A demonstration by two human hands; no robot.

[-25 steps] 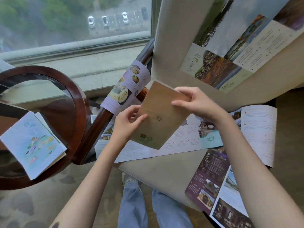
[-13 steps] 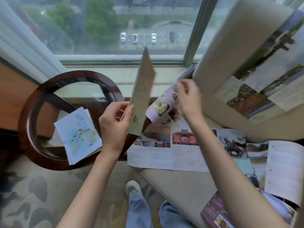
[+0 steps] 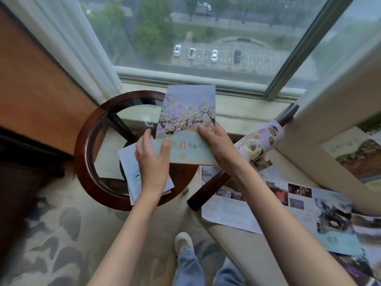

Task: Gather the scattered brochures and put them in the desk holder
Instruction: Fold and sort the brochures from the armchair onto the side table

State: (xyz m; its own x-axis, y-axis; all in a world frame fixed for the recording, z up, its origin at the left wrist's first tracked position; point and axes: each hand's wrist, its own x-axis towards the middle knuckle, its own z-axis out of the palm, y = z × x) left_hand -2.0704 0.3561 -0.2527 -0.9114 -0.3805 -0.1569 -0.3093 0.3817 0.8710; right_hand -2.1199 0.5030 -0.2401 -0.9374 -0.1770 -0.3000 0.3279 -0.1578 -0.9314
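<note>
A folded brochure with white blossoms on its cover is held in both hands above the round glass side table. My left hand grips its lower left corner. My right hand pinches its right edge. Under my left hand a light blue brochure lies on the table's glass. A long unfolded brochure is spread on the beige seat at the right. Another brochure with food pictures drapes over the dark wooden armrest. No desk holder is in view.
A beige cushion with a landscape brochure on it leans at the right. A window with a white curtain is behind the table. My legs and a white shoe stand on the patterned carpet below.
The view has swung left toward the table. The held brochure has turned from edge-on to cover-up over the table, and my right hand has come back onto it.
</note>
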